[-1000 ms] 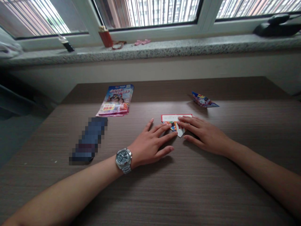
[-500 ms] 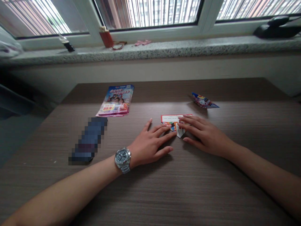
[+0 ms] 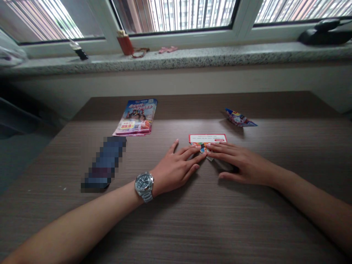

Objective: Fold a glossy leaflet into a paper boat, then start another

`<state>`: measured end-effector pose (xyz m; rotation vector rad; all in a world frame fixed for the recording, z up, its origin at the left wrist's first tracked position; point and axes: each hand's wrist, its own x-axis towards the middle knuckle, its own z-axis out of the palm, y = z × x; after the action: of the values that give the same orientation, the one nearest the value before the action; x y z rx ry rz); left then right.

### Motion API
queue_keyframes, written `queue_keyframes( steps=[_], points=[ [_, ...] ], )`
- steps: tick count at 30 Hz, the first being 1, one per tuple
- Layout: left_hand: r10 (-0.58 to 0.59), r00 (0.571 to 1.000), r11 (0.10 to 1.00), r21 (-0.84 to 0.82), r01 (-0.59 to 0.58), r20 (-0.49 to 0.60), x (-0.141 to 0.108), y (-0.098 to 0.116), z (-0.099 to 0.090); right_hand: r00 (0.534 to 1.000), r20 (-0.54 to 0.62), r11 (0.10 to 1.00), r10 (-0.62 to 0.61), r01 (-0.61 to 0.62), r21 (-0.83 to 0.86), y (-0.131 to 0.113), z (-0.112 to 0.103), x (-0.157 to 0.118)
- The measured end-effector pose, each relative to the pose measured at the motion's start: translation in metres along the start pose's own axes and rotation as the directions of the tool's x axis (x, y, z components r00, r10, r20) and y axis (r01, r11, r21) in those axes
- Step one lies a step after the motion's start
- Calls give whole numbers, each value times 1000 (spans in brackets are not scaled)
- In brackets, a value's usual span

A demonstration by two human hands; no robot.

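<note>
A partly folded paper leaflet (image 3: 207, 138) lies on the wood-grain table, its white upper strip edged in red and its lower part printed in bright colours. My left hand (image 3: 180, 165), with a metal watch (image 3: 144, 182) on the wrist, rests its fingertips on the paper's lower left part, fingers spread. On the right side my right hand (image 3: 238, 161) lays its outstretched fingers flat over the paper and covers its lower right part. Beyond that hand stands a small folded paper piece (image 3: 239, 118), pointed at both ends, in blue and mixed colours.
A stack of printed leaflets (image 3: 137, 117) lies at the back left. In front of it is a dark, pixelated flat object (image 3: 104, 163). The stone windowsill (image 3: 198, 57) holds a red case (image 3: 125, 44), pink items (image 3: 167, 49) and a black object (image 3: 326, 35).
My right hand's fingers have shifted down on the paper, uncovering the right end of its white strip. The lower right flap is now mostly under the fingers. The left hand has barely moved.
</note>
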<state>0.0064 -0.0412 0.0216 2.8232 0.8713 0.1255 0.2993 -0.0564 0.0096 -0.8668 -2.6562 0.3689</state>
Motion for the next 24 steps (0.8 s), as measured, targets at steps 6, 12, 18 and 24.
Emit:
queue_keyframes(
  steps=[6,12,18,24],
  points=[
    [14,1000,1000,11,-13,-17,0,-1,-1,1000,-18,1000,-23,22,-1,2,1,1],
    [6,999,1000,26,-5,-37,1,-2,2,1000,-22,1000,-2,2,-2,2,3,0],
    [-29,997,999,15,30,-67,2,-3,3,1000,-20,1000,14,-14,-8,0,3,0],
    [-129,985,992,-4,130,-118,4,-11,4,1000,-25,1000,12,-12,-11,-2,4,1]
  ],
)
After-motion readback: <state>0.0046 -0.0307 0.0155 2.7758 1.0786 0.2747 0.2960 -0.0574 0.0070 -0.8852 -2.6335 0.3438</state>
